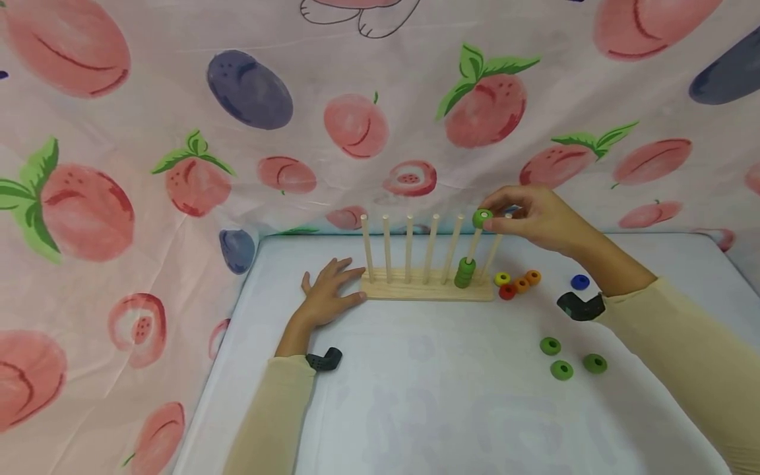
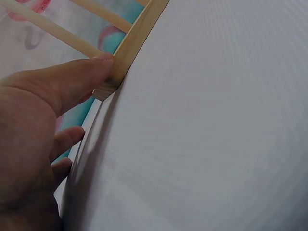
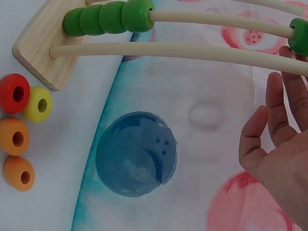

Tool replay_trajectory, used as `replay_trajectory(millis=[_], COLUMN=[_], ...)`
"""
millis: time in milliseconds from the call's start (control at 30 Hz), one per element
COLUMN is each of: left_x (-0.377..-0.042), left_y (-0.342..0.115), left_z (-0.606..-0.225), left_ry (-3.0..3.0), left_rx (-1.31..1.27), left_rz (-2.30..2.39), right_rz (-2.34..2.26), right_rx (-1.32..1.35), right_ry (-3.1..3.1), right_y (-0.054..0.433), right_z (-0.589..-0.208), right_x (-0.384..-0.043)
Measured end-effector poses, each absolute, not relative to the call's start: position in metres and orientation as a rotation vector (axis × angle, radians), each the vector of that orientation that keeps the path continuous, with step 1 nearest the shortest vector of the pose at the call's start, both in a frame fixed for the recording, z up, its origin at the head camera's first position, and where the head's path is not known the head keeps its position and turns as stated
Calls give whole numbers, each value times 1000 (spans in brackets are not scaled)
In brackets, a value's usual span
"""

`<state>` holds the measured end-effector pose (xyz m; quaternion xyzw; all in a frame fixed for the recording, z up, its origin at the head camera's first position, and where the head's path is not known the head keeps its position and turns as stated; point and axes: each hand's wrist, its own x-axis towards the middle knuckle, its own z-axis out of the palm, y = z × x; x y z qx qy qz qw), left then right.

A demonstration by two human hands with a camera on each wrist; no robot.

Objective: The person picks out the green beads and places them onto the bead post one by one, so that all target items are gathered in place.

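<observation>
Head view: green bead (image 1: 483,218) pinched between right fingers (image 1: 505,196).

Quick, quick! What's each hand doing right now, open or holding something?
Left hand: open, touching the end of the wooden base.
Right hand: closed, pinching a green bead at a peg's top.

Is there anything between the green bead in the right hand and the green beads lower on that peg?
Nothing visible blocks it: only bare peg separates the held green bead from the four stacked green beads.

Perhaps a home: fruit-print cloth (image 1: 309,72)
</observation>
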<state>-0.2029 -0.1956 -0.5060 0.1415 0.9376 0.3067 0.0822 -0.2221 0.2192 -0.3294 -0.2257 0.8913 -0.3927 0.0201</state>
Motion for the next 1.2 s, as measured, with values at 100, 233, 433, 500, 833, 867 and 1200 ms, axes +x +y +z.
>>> replay_trajectory(millis=[100,233,433,500,833,867,1200], left_x=[-203,-203,-203,-203,-202,-202,-203], left_y=[-195,-194,-193,-194,-194,-194,-194], left_z=[-506,-505,-504,-505,-506,-506,-507], left_ry=[2804,2807,2804,2803,2803,2803,2812], left_rx=[425,422,440,435,433,434,433], left_rz=[915,913,916,912,926,926,902], right_rz=[-1226,-1223,-1223,-1228,-1225,-1221,-1114], right_rx=[-704,-709,-716,-717,-689,-675,-589], right_ry=[2760,2767,2770,2762,2758,2762,2799], right_y=[220,221,222,222,226,227,254], right_z=[-330,-331,-332,-331,-325,-324,-327], right_x=[-222,-222,-222,-222,-219,-218,-210])
